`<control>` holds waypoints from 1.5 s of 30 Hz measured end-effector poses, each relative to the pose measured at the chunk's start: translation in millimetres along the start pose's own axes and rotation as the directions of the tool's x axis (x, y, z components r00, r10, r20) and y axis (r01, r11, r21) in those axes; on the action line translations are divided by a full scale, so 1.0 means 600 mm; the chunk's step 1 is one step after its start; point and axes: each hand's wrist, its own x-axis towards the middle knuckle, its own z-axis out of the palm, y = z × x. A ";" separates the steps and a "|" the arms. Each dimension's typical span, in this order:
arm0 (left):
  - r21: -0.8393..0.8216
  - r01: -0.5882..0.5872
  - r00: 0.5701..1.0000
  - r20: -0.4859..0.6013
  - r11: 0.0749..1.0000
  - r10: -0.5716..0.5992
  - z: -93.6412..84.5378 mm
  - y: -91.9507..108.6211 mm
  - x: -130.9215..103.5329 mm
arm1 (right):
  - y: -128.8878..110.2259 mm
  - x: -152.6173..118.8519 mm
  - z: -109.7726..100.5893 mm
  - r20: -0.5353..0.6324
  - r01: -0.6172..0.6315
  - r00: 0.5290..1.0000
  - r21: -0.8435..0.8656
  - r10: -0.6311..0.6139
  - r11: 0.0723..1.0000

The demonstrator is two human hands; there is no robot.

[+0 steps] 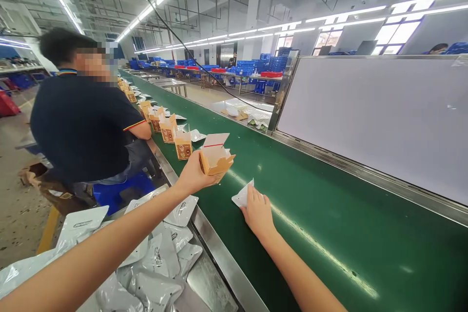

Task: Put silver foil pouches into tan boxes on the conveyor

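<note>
Left forearm (106,239): stretches from the lower left corner, above a heap of silvery white pouches (157,256) beside the conveyor.
Left hand (192,175): closed around an open carton (215,162), held above the green belt (310,195), its flaps raised and a red line across one of them.
Right hand (259,209): fingers and thumb clamped on a small white packet (241,197) over the belt, well apart from the left hand; whether the packet touches the surface, one cannot tell.
Carton row (183,145): open brown-and-orange boxes stand along the belt's left side beyond the left hand, more packets lying beside them.
Co-worker (84,117): seated on a blue stool (122,189) at the left, in a dark shirt with striped trim.
Pale panel (376,122): metal-framed, rising along the far side of the conveyor.
Hall: blue crates (248,67) stacked in the background under strip lights.
</note>
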 end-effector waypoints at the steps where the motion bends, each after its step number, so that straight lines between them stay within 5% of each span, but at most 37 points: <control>1: 0.007 -0.017 1.000 0.015 1.000 0.016 0.000 0.020 -0.019 | 0.009 0.000 0.003 -0.009 0.005 1.000 0.028 -0.005 1.000; 7: 0.172 -0.040 0.997 0.068 0.984 0.028 0.014 0.067 -0.121 | 0.085 0.010 -0.032 -0.104 -0.024 0.993 0.294 0.057 0.955; 12: 0.363 -0.111 0.991 0.108 0.925 0.076 0.038 0.056 -0.163 | 0.107 -0.049 -0.170 -0.244 0.115 0.969 0.584 0.039 0.803; 16: 0.415 -0.157 0.985 0.126 0.896 0.114 0.066 0.049 -0.173 | 0.070 -0.109 -0.302 -0.051 0.233 0.937 0.829 -0.346 0.508; 19: 0.461 -0.286 0.958 0.111 0.840 0.266 0.087 0.045 -0.178 | 0.026 -0.128 -0.349 0.175 0.165 0.902 0.706 -0.395 0.689; 22: 0.550 -0.462 0.870 0.130 0.696 0.475 0.108 0.042 -0.181 | -0.011 -0.134 -0.335 0.171 0.121 0.965 0.385 -0.200 0.915; 26: 0.588 -0.484 0.838 0.097 0.648 0.538 0.144 0.036 -0.180 | -0.035 -0.140 -0.281 -0.110 0.077 0.992 0.163 -0.060 0.984; 30: 0.473 -0.408 0.893 0.030 0.781 0.448 0.168 0.036 -0.184 | -0.011 -0.155 -0.282 -0.191 0.321 0.944 0.366 -0.267 0.874; 35: 0.366 -0.357 0.923 -0.003 0.860 0.385 0.172 0.045 -0.190 | 0.034 -0.198 -0.322 -0.346 0.480 0.830 0.042 -0.438 0.876; 38: 0.349 -0.389 0.909 -0.008 0.853 0.417 0.179 0.048 -0.195 | 0.032 -0.218 -0.326 -0.189 0.508 0.844 -0.022 -0.502 0.861; 41: 0.304 -0.526 0.840 0.040 0.794 0.541 0.194 0.047 -0.206 | 0.018 -0.214 -0.326 0.065 0.466 0.877 0.132 -0.477 0.875; 45: 0.283 -0.602 0.792 0.089 0.747 0.604 0.216 0.046 -0.224 | 0.015 -0.183 -0.324 0.343 0.370 0.798 0.370 -0.495 0.852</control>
